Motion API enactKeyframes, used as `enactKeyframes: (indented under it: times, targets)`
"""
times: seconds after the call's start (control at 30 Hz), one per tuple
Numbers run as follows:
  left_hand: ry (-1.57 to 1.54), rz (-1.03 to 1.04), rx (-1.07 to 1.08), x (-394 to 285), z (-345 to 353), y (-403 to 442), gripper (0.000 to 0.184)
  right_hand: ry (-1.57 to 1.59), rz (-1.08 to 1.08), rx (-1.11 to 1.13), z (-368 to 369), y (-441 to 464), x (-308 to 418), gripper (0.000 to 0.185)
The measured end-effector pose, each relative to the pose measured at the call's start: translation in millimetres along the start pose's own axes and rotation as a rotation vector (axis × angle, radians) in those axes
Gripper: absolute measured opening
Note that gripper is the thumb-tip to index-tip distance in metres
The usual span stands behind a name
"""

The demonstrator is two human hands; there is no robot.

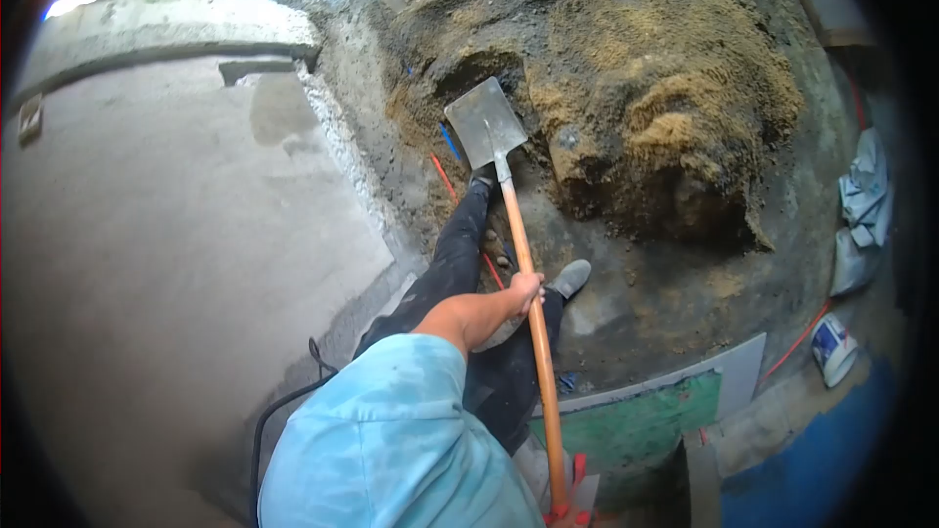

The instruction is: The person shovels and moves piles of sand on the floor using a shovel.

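Note:
A shovel with a square, dull metal blade and a long wooden handle runs down the middle of the view. My left hand is wrapped around the handle about halfway along. At the lower end of the handle, my right hand grips it, mostly cut off by the bottom edge. The blade lies at the near left edge of a pile of damp sand, beside my forward foot. It looks almost bare, with little sand on it.
A raised concrete slab fills the left side. A red hose or cord passes by my legs, and a black cable loops behind me. A white bucket, grey sacks and a green-faced board are at the right.

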State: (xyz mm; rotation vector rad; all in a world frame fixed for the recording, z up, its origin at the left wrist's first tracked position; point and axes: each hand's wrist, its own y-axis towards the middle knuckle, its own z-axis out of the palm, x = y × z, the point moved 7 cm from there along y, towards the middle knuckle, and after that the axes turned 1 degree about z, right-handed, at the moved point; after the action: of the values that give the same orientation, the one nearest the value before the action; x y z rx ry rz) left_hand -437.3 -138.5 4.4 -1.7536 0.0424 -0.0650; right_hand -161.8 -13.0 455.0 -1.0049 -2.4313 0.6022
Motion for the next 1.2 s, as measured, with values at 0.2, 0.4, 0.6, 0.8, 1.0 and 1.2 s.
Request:
enactKeyframes:
  times: [0.2, 0.4, 0.6, 0.8, 1.0, 1.2]
  targets:
    - [0.104, -0.063, 0.013, -167, -35, 40, 0.009, -0.072, -0.098, -0.221, 111, -88, 44, 0.019]
    - [0.106, -0.022, 0.026, -158, -54, 41, 0.008, 0.094, 0.036, -0.069, 94, -49, -75, 0.017]
    - [0.452, 0.071, -0.118, -137, -83, 21, 0.016, 0.108, 0.235, -0.089, 73, -54, -191, 0.016]
    - [0.868, 0.428, -0.359, -137, -71, -83, 0.031, 0.216, 0.597, 0.256, 79, -59, -218, 0.022]
    - [0.621, 0.616, 0.198, -157, -14, -165, 0.035, 0.198, 0.704, 0.694, 76, 1, -203, 0.028]
    - [0.322, 0.596, -0.213, -222, -22, -167, 0.031, 0.530, 0.191, 0.468, 52, 39, -52, 0.046]
